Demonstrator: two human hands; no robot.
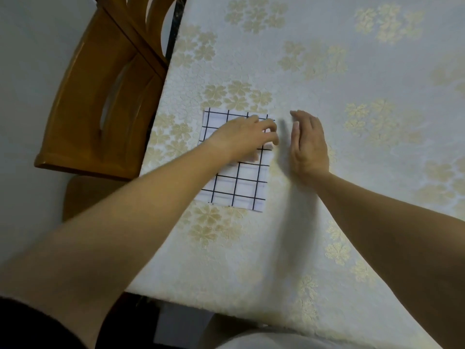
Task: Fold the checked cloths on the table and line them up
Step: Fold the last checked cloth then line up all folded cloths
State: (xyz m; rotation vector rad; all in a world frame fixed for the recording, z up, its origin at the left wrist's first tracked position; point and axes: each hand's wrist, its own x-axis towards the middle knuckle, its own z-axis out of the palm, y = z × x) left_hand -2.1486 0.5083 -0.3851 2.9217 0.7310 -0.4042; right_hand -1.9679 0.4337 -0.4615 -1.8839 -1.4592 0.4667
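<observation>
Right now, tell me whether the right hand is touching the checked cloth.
Apart. The head view shows the right hand beside the right edge of the checked cloth, with a strip of shadowed tablecloth between them.
</observation>
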